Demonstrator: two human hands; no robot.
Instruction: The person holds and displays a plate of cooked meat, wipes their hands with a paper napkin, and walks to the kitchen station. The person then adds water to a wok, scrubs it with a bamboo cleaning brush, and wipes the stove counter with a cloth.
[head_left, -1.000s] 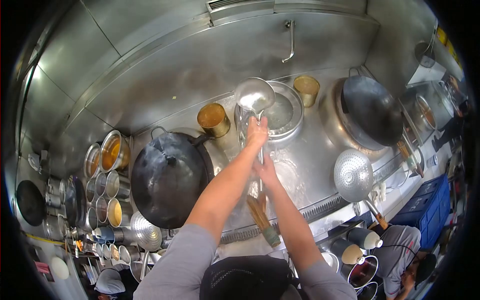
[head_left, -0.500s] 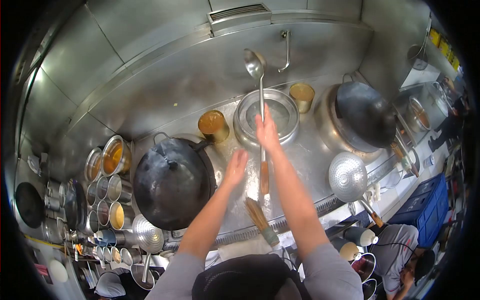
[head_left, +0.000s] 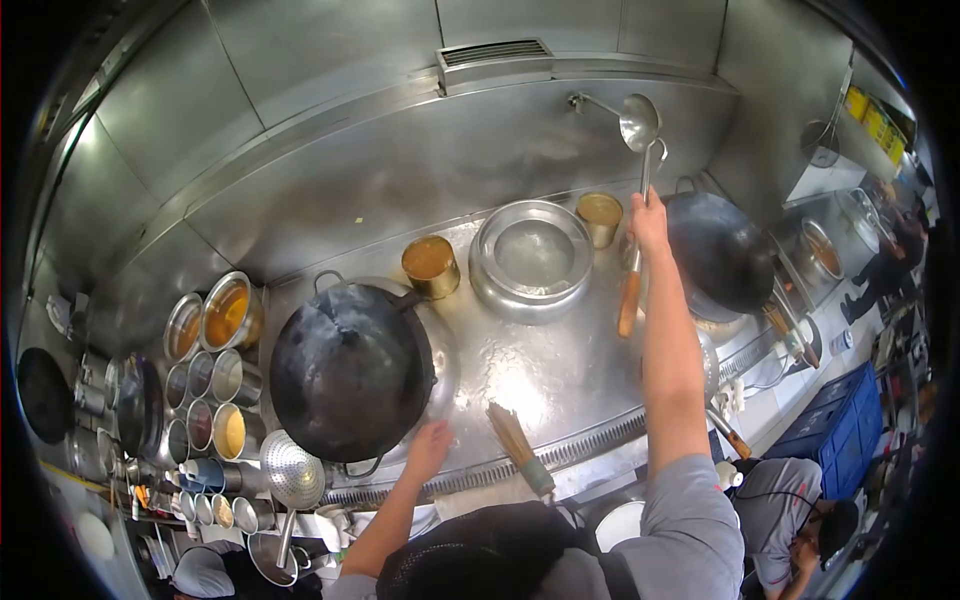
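Note:
My right hand grips a long ladle by its metal shaft, just above the wooden handle. The ladle's bowl points away from me, in front of the wall tap, whose spout reaches right behind it. Low on the left, my left hand has its fingers curled in, with nothing seen in them. It is near the lower right rim of a dark wok. Between the hands lies a bamboo brush on the counter's front edge. Further back stands a round metal pot of water.
Two tins of brown liquid, a left tin and a right tin, flank the pot. A second wok tilts at right. A perforated skimmer lies left, near several seasoning pots. Another person is at lower right.
My right hand has carried the ladle from over the water pot to the right. The tap's spout has swung right. My left hand has dropped back toward me and its fingers have curled.

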